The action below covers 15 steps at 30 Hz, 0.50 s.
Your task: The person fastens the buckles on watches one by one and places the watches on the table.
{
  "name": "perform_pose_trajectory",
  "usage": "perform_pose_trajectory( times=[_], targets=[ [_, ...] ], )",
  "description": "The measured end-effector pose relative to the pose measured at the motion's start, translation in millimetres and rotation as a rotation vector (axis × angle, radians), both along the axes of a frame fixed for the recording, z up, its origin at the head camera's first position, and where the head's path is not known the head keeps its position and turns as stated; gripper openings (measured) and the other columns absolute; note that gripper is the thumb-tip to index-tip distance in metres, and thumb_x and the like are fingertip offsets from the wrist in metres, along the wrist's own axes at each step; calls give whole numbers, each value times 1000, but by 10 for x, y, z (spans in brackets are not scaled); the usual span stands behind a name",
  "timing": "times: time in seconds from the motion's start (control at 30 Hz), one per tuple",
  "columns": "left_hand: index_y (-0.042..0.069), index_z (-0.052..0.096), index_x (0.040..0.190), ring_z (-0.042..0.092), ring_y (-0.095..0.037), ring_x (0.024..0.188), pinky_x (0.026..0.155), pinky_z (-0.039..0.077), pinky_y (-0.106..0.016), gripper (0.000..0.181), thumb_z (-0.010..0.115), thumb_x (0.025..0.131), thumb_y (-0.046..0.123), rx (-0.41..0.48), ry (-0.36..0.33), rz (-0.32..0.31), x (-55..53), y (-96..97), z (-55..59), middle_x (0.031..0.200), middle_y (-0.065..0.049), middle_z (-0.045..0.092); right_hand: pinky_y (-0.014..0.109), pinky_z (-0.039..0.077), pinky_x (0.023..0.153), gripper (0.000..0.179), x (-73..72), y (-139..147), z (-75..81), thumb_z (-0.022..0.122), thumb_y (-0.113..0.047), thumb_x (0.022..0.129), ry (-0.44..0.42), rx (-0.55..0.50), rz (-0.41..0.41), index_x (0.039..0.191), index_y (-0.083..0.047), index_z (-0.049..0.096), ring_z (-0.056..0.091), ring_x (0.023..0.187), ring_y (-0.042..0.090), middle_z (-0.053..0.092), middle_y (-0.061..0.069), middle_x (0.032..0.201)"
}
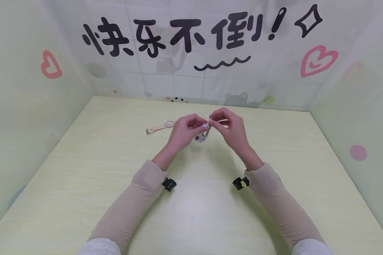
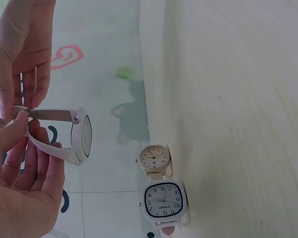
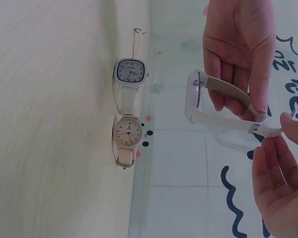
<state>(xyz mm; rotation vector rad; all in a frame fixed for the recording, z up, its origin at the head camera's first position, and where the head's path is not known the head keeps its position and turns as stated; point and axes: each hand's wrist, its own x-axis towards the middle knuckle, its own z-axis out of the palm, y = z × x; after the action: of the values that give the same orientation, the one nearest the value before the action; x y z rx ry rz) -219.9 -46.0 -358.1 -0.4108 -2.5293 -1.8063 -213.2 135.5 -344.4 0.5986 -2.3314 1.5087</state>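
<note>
A white wristwatch is held up between both hands, its strap forming a loop that is white outside and beige inside. Its case hangs sideways, clear of the fingers. The left hand pinches the strap close to the metal buckle, fingers bent behind it. Thumb and fingers of the right hand pinch the strap's end piece just past the buckle. In the head view, the fingers cover most of the strap.
Two more watches stand by the table's back: a white one with a squarish case and a beige round one. The head view shows a strap left of the left hand. A printed sheet hangs behind the wooden table.
</note>
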Motion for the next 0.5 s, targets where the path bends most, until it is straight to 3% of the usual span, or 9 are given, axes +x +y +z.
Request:
perform_pose_trajectory(
  times=[0.5],
  targets=[
    [9, 72, 106, 69, -21, 96, 85, 59, -31, 18, 75, 90, 16, 6, -40, 24, -3, -14, 45, 106, -8, 74, 35, 60, 86, 10, -11, 77, 8, 75, -6, 87, 62, 83, 37, 96, -1, 73, 68, 89, 22, 72, 14, 95]
  ],
)
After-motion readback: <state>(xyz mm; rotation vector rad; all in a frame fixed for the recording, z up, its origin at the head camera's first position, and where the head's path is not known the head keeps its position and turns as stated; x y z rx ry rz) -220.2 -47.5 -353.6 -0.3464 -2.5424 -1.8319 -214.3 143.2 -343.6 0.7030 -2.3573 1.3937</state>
